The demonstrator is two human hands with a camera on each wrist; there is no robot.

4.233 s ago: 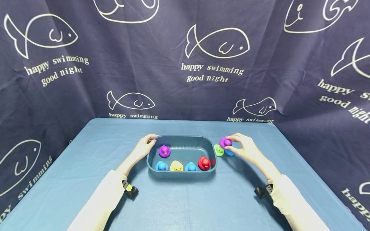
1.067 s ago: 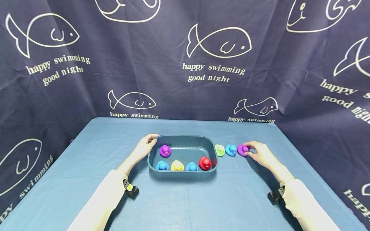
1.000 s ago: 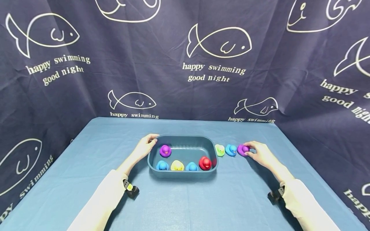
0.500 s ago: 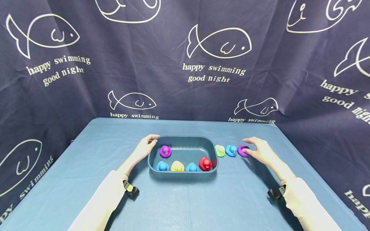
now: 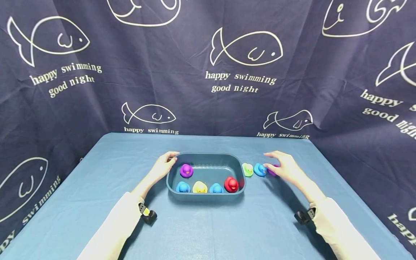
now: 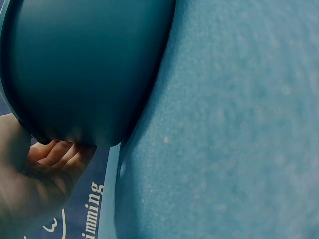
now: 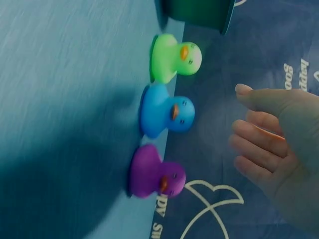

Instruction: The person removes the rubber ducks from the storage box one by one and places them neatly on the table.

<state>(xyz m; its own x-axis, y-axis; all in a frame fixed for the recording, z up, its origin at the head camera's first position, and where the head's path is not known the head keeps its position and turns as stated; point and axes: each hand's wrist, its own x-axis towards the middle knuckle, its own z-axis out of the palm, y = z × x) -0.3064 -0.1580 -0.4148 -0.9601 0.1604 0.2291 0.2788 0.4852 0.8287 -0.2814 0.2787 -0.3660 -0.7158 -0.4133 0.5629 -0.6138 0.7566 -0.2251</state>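
My left hand (image 5: 161, 167) grips the left end of a dark teal plastic bin (image 5: 204, 196); in the left wrist view its fingers (image 6: 57, 154) lie against the bin's outer wall. Inside the bin sit a purple rubber duck (image 5: 186, 170), a blue duck (image 5: 183, 187), a yellow duck (image 5: 199, 187), a second blue duck (image 5: 216, 188) and a red duck (image 5: 231, 184). Right of it stand a green duck (image 7: 167, 57), a blue duck (image 7: 157, 112) and a purple duck (image 7: 145, 172) in a row. My right hand (image 5: 285, 167) hovers over the row, thumb and fingers apart, holding nothing.
A blue cloth covers the table (image 5: 201, 231). Dark curtains (image 5: 195, 97) with white fish drawings hang behind it and along both sides. A small black camera sits on each wrist, the right wrist camera (image 5: 302, 216) casting a shadow on the cloth.
My right hand set the held purple duck down right of the blue duck and released it. It then rose and shifted left above the row. My left hand stayed on the bin.
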